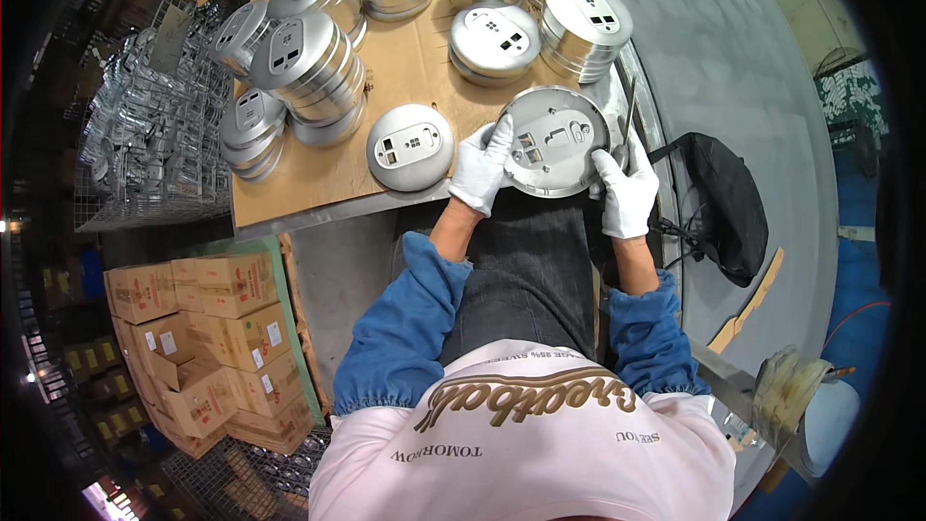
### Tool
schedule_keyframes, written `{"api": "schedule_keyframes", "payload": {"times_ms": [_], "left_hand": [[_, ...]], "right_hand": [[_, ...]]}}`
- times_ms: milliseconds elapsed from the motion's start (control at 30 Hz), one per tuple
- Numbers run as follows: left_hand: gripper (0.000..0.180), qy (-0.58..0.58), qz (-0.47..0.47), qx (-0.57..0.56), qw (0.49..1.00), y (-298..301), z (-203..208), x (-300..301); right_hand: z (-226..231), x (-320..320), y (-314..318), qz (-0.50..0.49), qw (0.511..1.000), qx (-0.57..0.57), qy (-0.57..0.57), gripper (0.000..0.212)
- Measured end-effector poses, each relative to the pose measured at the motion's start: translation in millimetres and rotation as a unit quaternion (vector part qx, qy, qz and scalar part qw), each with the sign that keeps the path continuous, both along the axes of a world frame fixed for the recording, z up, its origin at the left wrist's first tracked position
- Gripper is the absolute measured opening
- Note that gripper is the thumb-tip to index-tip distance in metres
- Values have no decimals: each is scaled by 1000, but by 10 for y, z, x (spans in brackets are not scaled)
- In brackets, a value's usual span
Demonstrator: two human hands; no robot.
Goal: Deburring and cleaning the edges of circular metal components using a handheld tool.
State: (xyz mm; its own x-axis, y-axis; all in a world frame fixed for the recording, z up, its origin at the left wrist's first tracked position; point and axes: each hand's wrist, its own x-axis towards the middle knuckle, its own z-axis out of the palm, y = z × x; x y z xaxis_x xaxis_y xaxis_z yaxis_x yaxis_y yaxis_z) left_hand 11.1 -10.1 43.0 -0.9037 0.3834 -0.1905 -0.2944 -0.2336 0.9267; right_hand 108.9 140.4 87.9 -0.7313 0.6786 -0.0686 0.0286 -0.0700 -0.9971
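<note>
"Where would you start looking?"

"The bench (328,213): a cardboard sheet (407,58) over it, stacks of silver covers (307,63) toward its far and left edges."

"And the piece in hand?"

"That upturned silver cover (564,156), hollow side up, over the near edge toward the near right corner. A loose cover (410,148) lies just left of it."

"Heavy?"

"Moderate, I'd guess; cast metal by the look, stiff, not easily broken. Smooth outside, so gloves might slide, and the finish could scratch."

"How's it gripped?"

"Left hand (480,172) pinches the left rim, thumb on top; I can't see the fingers beneath. Right hand (627,198) is closed round a slim tool (631,108), its thumb at the right rim."

"Best hold?"

"Opposite sides of the rim, I'd say, clear of the tool's tip and those little square openings (527,141)."
</note>
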Motion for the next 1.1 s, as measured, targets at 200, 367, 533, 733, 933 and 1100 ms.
{"api": "schedule_keyframes", "payload": {"times_ms": [200, 367, 533, 733, 933, 1100], "left_hand": [[39, 12, -36, -1, 999, -49, 265, 63], [38, -37, -111, 19, 993, -137, 219, 78], [43, -126, -161, 174, 963, -108, 262, 240], [46, -200, -147, 261, 933, -128, 172, 313], [46, -185, -163, 295, 923, -94, 253, 202], [52, 352, -50, -130, 925, 78, 651, -216]], "right_hand": [[107, 36, 86, 22, 999, -39, 29, 54], [162, 58, 123, 25, 997, -57, 51, 54], [-7, 141, 247, 29, 990, -135, 42, 55], [-70, 164, 212, 31, 982, -185, 9, 55], [-199, 181, 222, 62, 985, -153, -41, 46], [-277, 266, 321, 38, 987, -152, -42, 51]]}}
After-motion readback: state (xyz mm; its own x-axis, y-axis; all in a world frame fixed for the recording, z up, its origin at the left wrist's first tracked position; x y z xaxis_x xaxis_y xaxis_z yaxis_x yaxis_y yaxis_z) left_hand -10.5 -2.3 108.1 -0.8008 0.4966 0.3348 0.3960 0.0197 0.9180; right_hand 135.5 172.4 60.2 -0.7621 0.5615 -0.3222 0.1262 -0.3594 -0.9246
